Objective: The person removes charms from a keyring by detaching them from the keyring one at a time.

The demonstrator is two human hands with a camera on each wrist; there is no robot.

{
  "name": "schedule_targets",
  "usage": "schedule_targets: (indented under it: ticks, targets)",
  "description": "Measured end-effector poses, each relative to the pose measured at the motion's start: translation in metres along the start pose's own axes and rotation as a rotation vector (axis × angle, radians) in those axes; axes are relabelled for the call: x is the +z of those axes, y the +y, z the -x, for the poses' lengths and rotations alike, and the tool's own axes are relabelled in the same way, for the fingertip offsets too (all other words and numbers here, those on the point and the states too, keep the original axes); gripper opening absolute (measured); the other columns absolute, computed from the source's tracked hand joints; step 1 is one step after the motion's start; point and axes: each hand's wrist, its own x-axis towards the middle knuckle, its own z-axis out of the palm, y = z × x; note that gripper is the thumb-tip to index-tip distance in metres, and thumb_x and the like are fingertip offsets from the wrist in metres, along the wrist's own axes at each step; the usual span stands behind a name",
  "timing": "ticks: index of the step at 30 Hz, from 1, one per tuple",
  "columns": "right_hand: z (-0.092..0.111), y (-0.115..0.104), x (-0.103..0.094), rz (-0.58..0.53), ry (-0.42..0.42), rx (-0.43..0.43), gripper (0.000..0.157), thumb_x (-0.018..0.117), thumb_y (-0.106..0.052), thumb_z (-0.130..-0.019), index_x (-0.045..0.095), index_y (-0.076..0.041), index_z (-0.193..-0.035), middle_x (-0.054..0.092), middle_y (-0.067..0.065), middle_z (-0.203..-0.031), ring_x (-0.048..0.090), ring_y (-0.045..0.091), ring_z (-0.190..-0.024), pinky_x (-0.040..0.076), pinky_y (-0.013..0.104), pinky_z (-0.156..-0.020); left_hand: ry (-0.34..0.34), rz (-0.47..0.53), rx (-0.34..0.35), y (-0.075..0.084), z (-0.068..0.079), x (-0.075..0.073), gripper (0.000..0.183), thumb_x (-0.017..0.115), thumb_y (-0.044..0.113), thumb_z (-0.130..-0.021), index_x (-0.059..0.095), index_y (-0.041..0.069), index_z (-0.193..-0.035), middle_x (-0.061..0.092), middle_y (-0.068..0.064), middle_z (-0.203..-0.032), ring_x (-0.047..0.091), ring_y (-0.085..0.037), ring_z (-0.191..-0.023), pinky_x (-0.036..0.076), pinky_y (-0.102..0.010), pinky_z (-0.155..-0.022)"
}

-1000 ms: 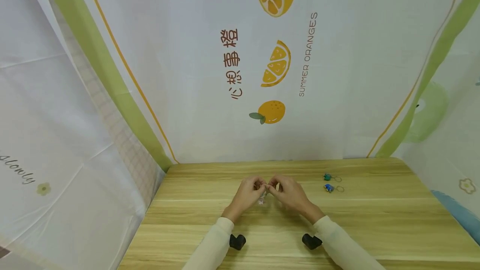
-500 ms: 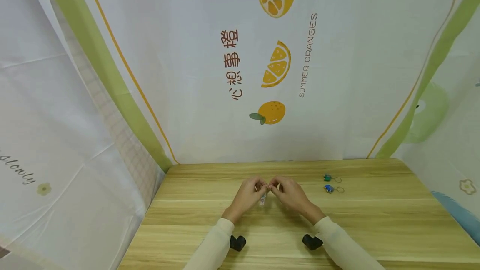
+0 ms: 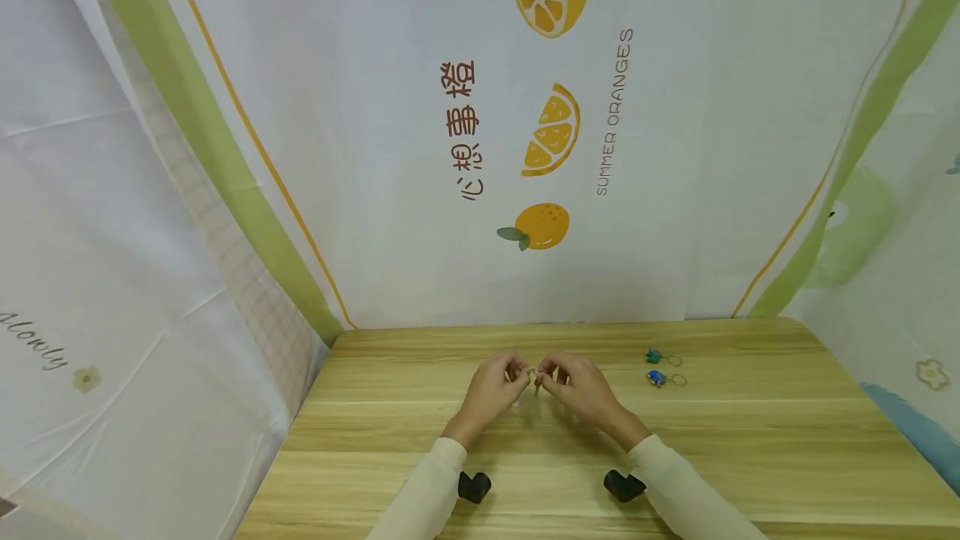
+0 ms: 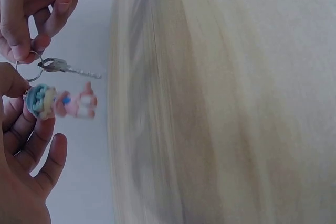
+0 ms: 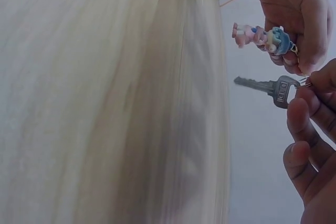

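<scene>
In the head view my left hand [image 3: 492, 386] and right hand [image 3: 576, 386] meet over the table, fingertips close together. Both pinch a thin metal key ring [image 4: 38, 78] from opposite sides. A silver key [image 5: 281, 91] with a toothed blade hangs from the ring beside my right fingertips. From the left fingertips dangles a small figurine charm [image 4: 62, 103], with a teal-blue top and a pink and white lower part. The left hand hides most of the charm in the head view.
Two more keychains, one green [image 3: 654, 356] and one blue [image 3: 657, 377], lie at the back right of the wooden table [image 3: 420, 415]. A white cloth [image 3: 637, 273] printed with oranges hangs behind it.
The key now shows hanging between the hands in the head view. The charm has shifted left, partly behind the left hand. Both hands stay nearly in place.
</scene>
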Motion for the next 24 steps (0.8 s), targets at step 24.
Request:
schedule_targets:
  ticks: [24]
  targets:
    - [-0.0004,-0.0001,0.0015,-0.009,-0.013,0.061,0.005,0.071,-0.020,-0.104,0.072,-0.017,-0.100,0.071,-0.006,-0.092,0.052,-0.001,-0.061,0.047,0.022,-0.056,-0.013,0.026,0.045,0.0023,0.0004,0.0051,0.013,0.065,0.021,-0.108,0.072,0.010,-0.107,0.070,-0.001,-0.093,0.059,-0.004,-0.075,0.053,-0.021,-0.067]
